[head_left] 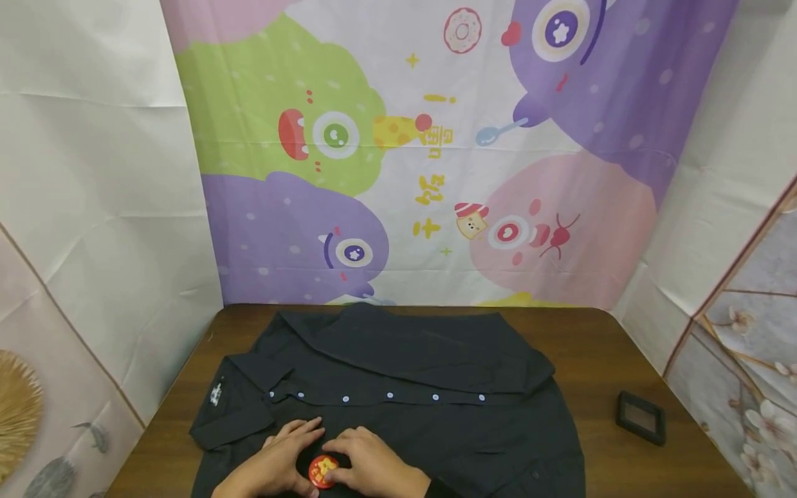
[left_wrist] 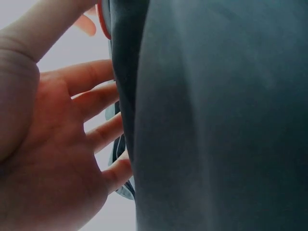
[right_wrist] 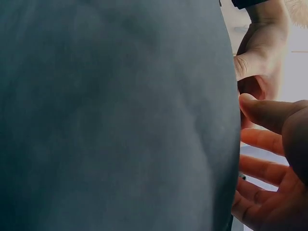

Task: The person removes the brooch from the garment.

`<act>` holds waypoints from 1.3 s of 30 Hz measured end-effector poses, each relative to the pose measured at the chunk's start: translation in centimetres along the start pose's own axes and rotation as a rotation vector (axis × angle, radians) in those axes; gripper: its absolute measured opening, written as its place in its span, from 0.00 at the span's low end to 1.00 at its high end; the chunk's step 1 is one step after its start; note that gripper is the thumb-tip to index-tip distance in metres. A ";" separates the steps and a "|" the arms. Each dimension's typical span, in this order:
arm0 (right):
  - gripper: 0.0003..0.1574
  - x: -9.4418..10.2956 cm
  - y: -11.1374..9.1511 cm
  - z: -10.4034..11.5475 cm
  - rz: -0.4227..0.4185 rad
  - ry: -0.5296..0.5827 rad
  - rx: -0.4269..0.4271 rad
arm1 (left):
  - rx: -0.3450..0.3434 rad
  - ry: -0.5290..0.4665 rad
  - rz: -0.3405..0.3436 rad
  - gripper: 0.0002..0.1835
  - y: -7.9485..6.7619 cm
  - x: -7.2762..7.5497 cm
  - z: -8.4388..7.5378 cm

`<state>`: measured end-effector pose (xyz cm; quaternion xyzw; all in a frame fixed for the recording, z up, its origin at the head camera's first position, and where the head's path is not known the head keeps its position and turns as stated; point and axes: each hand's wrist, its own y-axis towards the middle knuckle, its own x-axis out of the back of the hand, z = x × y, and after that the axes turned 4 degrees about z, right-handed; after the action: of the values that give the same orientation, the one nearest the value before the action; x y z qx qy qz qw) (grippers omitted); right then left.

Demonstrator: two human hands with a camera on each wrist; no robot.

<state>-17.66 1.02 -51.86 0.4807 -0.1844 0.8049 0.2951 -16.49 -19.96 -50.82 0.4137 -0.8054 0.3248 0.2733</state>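
A black short-sleeved shirt [head_left: 436,436] with a row of white buttons lies spread on the table. On it, near the front edge, sits a round red badge [head_left: 322,472] with a yellow design. My left hand [head_left: 280,458] rests on the shirt to the badge's left, thumb by its lower edge. In the left wrist view the left hand [left_wrist: 62,139] has fairly straight, spread fingers touching the cloth. From the other side my right hand [head_left: 373,462] reaches over, its thumb touching the badge's face. The right wrist view shows that hand's thumb [right_wrist: 269,113] against the fabric.
A small black frame-like box [head_left: 641,417] lies on the right side of the brown wooden table [head_left: 613,360]. A cartoon-printed cloth [head_left: 423,166] hangs behind the table's far edge. Pale sheets and panels stand at both sides.
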 end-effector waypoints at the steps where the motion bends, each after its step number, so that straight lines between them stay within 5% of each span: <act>1: 0.24 0.0 0.0 0.0 0.001 0.000 0.003 | -0.005 0.002 -0.002 0.51 0.0 0.0 0.0; 19: 0.18 -0.4 0.4 0.0 -0.038 -0.098 0.091 | -0.062 0.072 -0.040 0.48 0.4 -0.2 0.0; 30: 0.21 -0.2 0.6 0.1 0.004 -0.114 0.085 | -0.024 0.034 -0.025 0.48 0.5 -0.1 0.0; 39: 0.21 -0.4 0.5 -0.2 0.062 -0.007 0.135 | -0.081 0.043 0.004 0.44 0.6 -0.4 0.7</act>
<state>-17.97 0.67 -52.38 0.4963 -0.1454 0.8226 0.2364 -16.93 -20.04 -51.75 0.3939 -0.8126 0.3012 0.3063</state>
